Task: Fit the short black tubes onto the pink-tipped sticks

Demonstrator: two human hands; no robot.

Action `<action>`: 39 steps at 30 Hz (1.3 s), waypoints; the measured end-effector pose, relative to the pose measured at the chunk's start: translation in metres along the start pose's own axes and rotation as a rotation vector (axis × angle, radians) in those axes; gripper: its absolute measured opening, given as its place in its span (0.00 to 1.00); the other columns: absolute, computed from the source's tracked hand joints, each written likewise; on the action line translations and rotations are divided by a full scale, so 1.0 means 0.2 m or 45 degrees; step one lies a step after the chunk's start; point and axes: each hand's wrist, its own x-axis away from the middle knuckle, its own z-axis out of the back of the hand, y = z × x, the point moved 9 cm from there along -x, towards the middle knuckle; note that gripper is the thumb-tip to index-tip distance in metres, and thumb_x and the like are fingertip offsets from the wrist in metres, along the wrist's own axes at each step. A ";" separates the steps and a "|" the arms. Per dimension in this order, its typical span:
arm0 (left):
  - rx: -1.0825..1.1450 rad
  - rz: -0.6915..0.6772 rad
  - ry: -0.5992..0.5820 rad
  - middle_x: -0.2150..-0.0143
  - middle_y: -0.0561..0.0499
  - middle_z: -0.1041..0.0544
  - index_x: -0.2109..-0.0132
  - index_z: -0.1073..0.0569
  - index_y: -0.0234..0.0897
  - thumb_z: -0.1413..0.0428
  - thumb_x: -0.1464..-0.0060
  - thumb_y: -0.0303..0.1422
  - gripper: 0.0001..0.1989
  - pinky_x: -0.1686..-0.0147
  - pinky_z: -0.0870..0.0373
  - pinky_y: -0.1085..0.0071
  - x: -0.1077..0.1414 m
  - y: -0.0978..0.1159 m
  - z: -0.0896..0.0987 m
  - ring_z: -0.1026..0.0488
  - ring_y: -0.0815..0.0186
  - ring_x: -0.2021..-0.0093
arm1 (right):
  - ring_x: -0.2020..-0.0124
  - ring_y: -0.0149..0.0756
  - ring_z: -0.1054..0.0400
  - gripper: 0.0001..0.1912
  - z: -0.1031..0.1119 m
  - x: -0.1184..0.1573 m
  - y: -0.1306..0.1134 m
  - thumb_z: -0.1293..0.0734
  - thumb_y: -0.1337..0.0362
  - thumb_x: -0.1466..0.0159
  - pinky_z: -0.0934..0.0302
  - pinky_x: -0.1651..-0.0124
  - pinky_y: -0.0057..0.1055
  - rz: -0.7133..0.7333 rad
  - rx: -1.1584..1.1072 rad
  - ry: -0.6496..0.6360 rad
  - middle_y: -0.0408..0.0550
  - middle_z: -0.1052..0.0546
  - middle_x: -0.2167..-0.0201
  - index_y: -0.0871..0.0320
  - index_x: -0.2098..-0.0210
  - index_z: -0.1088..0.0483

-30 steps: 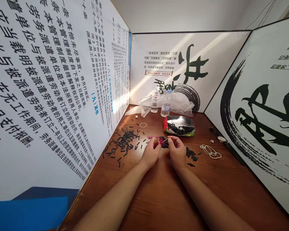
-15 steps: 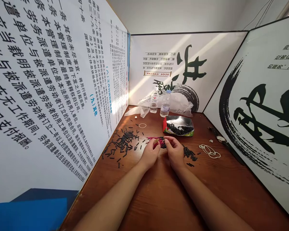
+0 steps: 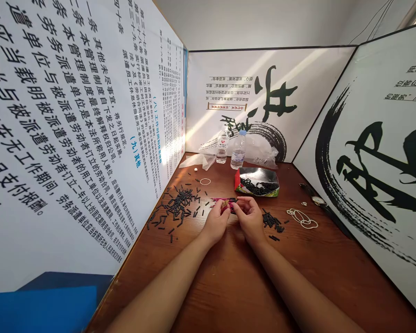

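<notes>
My left hand [image 3: 216, 224] is closed around a small bundle of thin sticks [image 3: 225, 204] with gold-coloured ends pointing up. Close to its right, my right hand [image 3: 251, 219] has thumb and fingers pinched together; whatever is between them is too small to make out. Behind both hands lie thin pink-and-black sticks [image 3: 215, 200], partly covered by the fingers. A loose heap of short black tubes [image 3: 180, 204] spreads over the table to the left, and a smaller pile of black tubes [image 3: 273, 220] lies beside my right hand.
An open box [image 3: 241, 188] holding black tubes stands behind the hands. Two water bottles [image 3: 237, 155] and clear plastic bags [image 3: 266, 157] are at the back. White rubber bands [image 3: 302, 219] and a wristwatch [image 3: 318, 200] lie right. Printed panels [image 3: 235, 64] enclose the wooden table [image 3: 222, 286].
My right hand has shifted slightly left, bringing its fingertips nearer the bundle in my left hand. The left hand stays almost in place.
</notes>
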 end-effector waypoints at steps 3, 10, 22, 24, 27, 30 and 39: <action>-0.002 -0.002 -0.006 0.67 0.53 0.35 0.65 0.38 0.37 0.53 0.41 0.32 0.05 0.63 0.40 0.74 0.00 0.00 0.00 0.39 0.69 0.66 | 0.69 0.33 0.31 0.19 0.00 0.00 0.00 0.27 0.55 0.48 0.35 0.65 0.31 -0.004 -0.021 -0.006 0.44 0.25 0.72 0.57 0.63 0.33; 0.041 0.028 -0.029 0.70 0.55 0.38 0.65 0.39 0.37 0.52 0.42 0.33 0.06 0.67 0.43 0.74 0.01 0.01 -0.01 0.43 0.70 0.70 | 0.70 0.32 0.32 0.18 -0.01 0.00 0.01 0.27 0.56 0.48 0.36 0.65 0.30 -0.013 -0.045 -0.016 0.43 0.26 0.72 0.57 0.64 0.33; 0.034 0.059 -0.029 0.71 0.56 0.39 0.66 0.40 0.37 0.53 0.41 0.33 0.06 0.68 0.43 0.75 0.00 -0.02 0.00 0.44 0.71 0.71 | 0.70 0.32 0.31 0.18 -0.01 0.00 0.02 0.26 0.56 0.48 0.36 0.64 0.31 -0.049 -0.094 -0.055 0.43 0.25 0.73 0.57 0.64 0.34; 0.024 0.062 -0.021 0.71 0.55 0.39 0.66 0.40 0.37 0.53 0.41 0.33 0.06 0.67 0.43 0.74 0.00 -0.03 0.00 0.44 0.71 0.71 | 0.70 0.32 0.31 0.18 -0.01 0.00 0.02 0.26 0.56 0.49 0.36 0.65 0.30 -0.042 -0.092 -0.053 0.43 0.25 0.73 0.57 0.64 0.34; 0.006 0.045 -0.010 0.70 0.55 0.38 0.66 0.40 0.37 0.53 0.41 0.33 0.06 0.67 0.43 0.74 0.00 -0.03 0.00 0.43 0.71 0.70 | 0.70 0.32 0.32 0.18 -0.02 0.00 0.01 0.27 0.56 0.48 0.36 0.65 0.31 -0.027 -0.087 -0.068 0.43 0.26 0.73 0.57 0.64 0.34; 0.008 0.042 -0.010 0.70 0.55 0.38 0.66 0.39 0.36 0.53 0.41 0.32 0.06 0.67 0.43 0.74 0.00 -0.03 0.00 0.43 0.71 0.70 | 0.70 0.31 0.32 0.17 -0.03 0.00 0.01 0.26 0.57 0.48 0.36 0.65 0.30 -0.023 -0.101 -0.073 0.42 0.26 0.73 0.57 0.64 0.34; -0.002 0.040 0.013 0.69 0.54 0.37 0.66 0.39 0.37 0.52 0.41 0.33 0.06 0.66 0.41 0.74 0.00 -0.03 0.01 0.41 0.70 0.69 | 0.69 0.32 0.31 0.18 -0.03 0.00 0.02 0.27 0.56 0.48 0.37 0.64 0.31 -0.029 -0.091 -0.075 0.43 0.26 0.72 0.57 0.64 0.35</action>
